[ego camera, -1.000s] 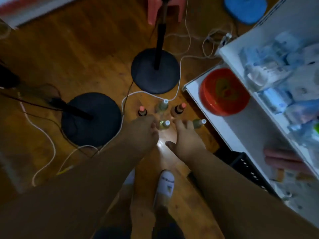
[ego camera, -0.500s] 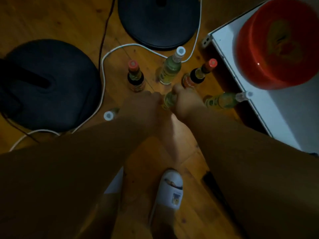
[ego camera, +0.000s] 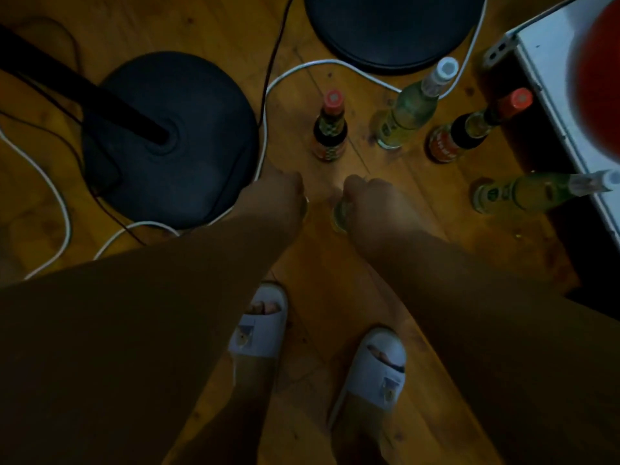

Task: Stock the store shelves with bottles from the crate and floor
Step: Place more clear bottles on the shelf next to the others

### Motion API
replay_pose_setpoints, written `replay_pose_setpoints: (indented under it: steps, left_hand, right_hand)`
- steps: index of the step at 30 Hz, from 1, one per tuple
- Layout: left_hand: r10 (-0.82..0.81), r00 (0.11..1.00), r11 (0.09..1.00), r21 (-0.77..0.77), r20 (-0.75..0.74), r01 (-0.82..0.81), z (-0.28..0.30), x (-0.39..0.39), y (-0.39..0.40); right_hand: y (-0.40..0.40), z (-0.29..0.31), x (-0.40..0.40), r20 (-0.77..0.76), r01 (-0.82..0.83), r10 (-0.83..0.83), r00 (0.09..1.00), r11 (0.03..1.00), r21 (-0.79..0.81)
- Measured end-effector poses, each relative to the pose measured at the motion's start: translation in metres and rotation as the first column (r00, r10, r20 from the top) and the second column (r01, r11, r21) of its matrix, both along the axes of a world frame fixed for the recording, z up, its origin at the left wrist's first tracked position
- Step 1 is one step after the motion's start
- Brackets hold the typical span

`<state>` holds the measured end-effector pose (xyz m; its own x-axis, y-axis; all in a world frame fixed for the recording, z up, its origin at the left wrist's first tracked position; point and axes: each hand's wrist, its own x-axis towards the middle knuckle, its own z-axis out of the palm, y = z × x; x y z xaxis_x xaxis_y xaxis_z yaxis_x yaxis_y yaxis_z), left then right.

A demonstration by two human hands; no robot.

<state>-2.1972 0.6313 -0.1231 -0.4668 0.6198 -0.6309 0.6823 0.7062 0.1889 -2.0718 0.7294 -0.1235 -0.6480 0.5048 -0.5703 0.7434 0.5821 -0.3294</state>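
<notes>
Two hands reaching down to the wooden floor [ego camera: 335, 297]: right hand [ego camera: 372, 203] curling fingers around a pale bottle [ego camera: 339, 214], left hand [ego camera: 275, 199] fisted, contents impossible to tell.

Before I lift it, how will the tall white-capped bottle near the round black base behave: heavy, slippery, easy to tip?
The white-capped bottle looks filled with pale liquid, so probably heavy for its size. It is tall and slim on a small foot, so a sideways push may tip it. It looks like smooth glass, so possibly slippery and breakable.
</notes>
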Motion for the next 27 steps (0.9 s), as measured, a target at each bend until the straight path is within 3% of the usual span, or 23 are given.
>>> replay_pose_setpoints:
  steps: [4,8,13,18,22,27]
  left_hand:
    - [0.019,1.0,0.996,0.091,-0.025,-0.017,-0.001,0.002,-0.004]
    - [0.045,0.999,0.99,0.137,-0.012,-0.043,0.041,0.007,-0.013]
    - [0.039,0.998,0.98,0.195,0.057,-0.05,0.177,0.021,-0.009]
    - [-0.035,0.988,0.943,0.332,0.152,-0.018,0.383,0.048,0.006]
    - [-0.038,0.975,0.883,0.465,0.219,-0.07,0.519,0.062,0.019]
    - [-0.005,0.929,0.695,0.67,0.369,-0.262,0.627,0.071,0.039]
  right_hand:
    - [0.0,-0.018,0.009,-0.095,0.134,-0.15,0.984,0.979,-0.156]
    - [0.001,0.03,0.03,-0.123,0.289,-0.319,0.94,0.934,-0.209]
    - [0.008,0.178,0.071,-0.205,0.42,-0.463,0.862,0.88,-0.222]
    - [0.009,0.369,0.111,-0.274,0.552,-0.596,0.755,0.803,-0.225]
    - [0.013,0.507,0.135,-0.455,0.612,-0.623,0.636,0.767,-0.194]
    - [0.013,0.633,0.153,-0.666,0.741,-0.592,0.454,0.666,-0.086]
